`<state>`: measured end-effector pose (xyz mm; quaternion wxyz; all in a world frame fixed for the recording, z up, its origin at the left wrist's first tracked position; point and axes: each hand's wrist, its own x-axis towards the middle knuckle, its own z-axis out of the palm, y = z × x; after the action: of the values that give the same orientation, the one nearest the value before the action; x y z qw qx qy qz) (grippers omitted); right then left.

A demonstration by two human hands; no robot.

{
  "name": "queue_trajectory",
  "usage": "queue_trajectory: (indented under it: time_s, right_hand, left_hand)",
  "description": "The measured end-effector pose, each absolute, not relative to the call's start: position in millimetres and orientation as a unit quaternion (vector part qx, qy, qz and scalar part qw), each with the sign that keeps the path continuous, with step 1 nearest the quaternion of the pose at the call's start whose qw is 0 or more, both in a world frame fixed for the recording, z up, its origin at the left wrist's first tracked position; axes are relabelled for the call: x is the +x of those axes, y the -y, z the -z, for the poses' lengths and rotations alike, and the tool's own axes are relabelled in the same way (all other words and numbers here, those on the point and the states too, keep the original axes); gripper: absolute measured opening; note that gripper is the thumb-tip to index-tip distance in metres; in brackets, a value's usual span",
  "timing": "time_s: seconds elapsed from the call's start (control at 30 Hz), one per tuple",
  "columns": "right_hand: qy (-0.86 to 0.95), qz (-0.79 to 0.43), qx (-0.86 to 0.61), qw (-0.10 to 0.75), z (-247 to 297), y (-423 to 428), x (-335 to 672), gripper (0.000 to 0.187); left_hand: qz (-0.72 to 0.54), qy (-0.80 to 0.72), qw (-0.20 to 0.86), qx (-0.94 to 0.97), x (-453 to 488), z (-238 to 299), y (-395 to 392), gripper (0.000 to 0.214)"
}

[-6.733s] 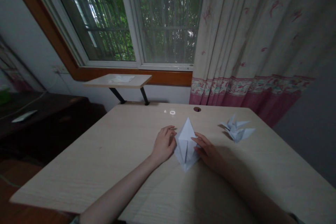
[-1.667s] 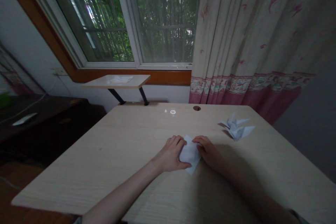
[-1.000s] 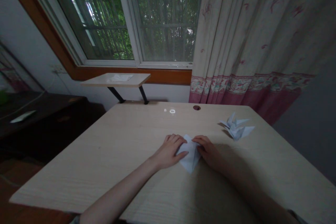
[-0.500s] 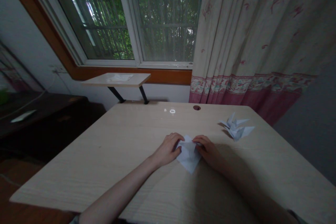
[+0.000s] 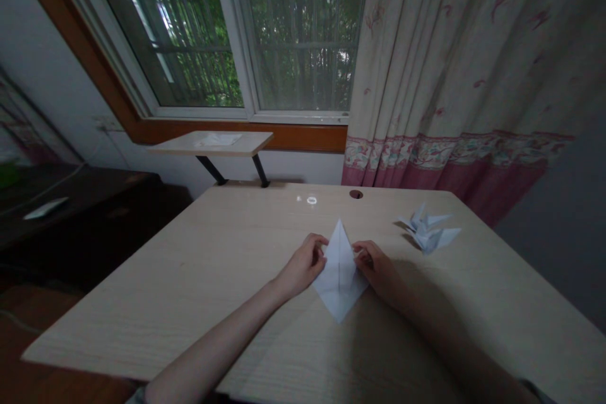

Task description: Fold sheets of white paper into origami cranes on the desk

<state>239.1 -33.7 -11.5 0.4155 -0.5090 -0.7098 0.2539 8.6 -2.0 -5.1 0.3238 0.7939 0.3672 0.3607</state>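
A folded sheet of white paper [image 5: 339, 278] lies on the desk between my hands, in a long diamond shape with its upper tip pointing away from me and a crease down its middle. My left hand [image 5: 305, 262] pinches the left edge, fingers curled and thumb against the paper. On the opposite edge, my right hand [image 5: 374, 265] has its fingers bent and closed on the paper. Two folded paper cranes [image 5: 428, 230] stand close together on the right, beyond my right hand.
The pale wooden desk [image 5: 199, 278] has a round cable hole [image 5: 356, 194] near its back edge. A small raised shelf [image 5: 255, 142] at the back left bears some white paper [image 5: 218, 139]. A patterned curtain [image 5: 426, 107] hangs behind the right side.
The paper has gone from a short diamond to a longer one, its upper tip now reaching further away from me. Both hands stay at its sides.
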Motion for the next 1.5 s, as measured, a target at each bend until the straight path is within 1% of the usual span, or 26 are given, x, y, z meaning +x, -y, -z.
queue_trajectory:
  time_s: [0.13, 0.23, 0.43, 0.5, 0.6, 0.67, 0.73, 0.83, 1.03, 1.2, 1.27, 1.5]
  right_hand:
    - [0.719, -0.246, -0.503, 0.412, 10.8, 35.9, 237.9, 0.026]
    - [0.736, -0.234, -0.488, 0.407, 12.4, 36.1, 238.1, 0.031]
    - [0.779, -0.167, -0.442, 0.412, 27.4, 31.6, 242.1, 0.038]
    - [0.791, -0.144, -0.439, 0.401, 32.6, 30.5, 243.5, 0.043]
    - [0.806, -0.119, -0.445, 0.371, 37.0, 30.2, 244.6, 0.051]
    - [0.818, -0.102, -0.446, 0.348, 38.7, 30.4, 244.8, 0.054]
    - [0.830, -0.077, -0.444, 0.328, 40.7, 30.6, 244.7, 0.056]
    - [0.843, -0.030, -0.446, 0.299, 44.7, 30.9, 244.1, 0.061]
    - [0.851, 0.029, -0.465, 0.241, 47.0, 32.9, 242.5, 0.062]
    - [0.853, 0.030, -0.463, 0.241, 44.0, 37.0, 242.6, 0.063]
    - [0.848, 0.029, -0.469, 0.243, 41.9, 38.3, 243.0, 0.061]
    - [0.831, 0.005, -0.503, 0.237, 30.4, 38.3, 243.5, 0.048]
  left_hand:
    - [-0.357, -0.336, 0.296, 0.819, 7.8, 2.3, 1.6, 0.023]
    - [-0.342, -0.327, 0.275, 0.837, 7.4, -0.9, 2.4, 0.023]
    - [-0.317, -0.338, 0.248, 0.851, 7.5, -2.0, 4.8, 0.016]
    - [-0.301, -0.343, 0.221, 0.862, 8.1, -3.3, 6.2, 0.025]
    - [-0.262, -0.358, 0.175, 0.879, 10.0, -5.7, 9.2, 0.052]
    - [-0.243, -0.368, 0.153, 0.884, 11.5, -6.5, 11.1, 0.067]
    - [-0.232, -0.373, 0.141, 0.887, 13.0, -6.2, 12.2, 0.075]
    - [-0.228, -0.371, 0.133, 0.890, 14.2, -4.6, 12.6, 0.080]
    - [-0.227, -0.378, 0.140, 0.886, 13.7, -3.8, 12.1, 0.079]
    - [-0.235, -0.369, 0.154, 0.886, 11.0, -4.9, 11.3, 0.079]
    - [-0.241, -0.354, 0.151, 0.891, 9.9, -5.3, 11.1, 0.075]
    - [-0.244, -0.342, 0.137, 0.897, 8.7, -7.0, 10.4, 0.058]
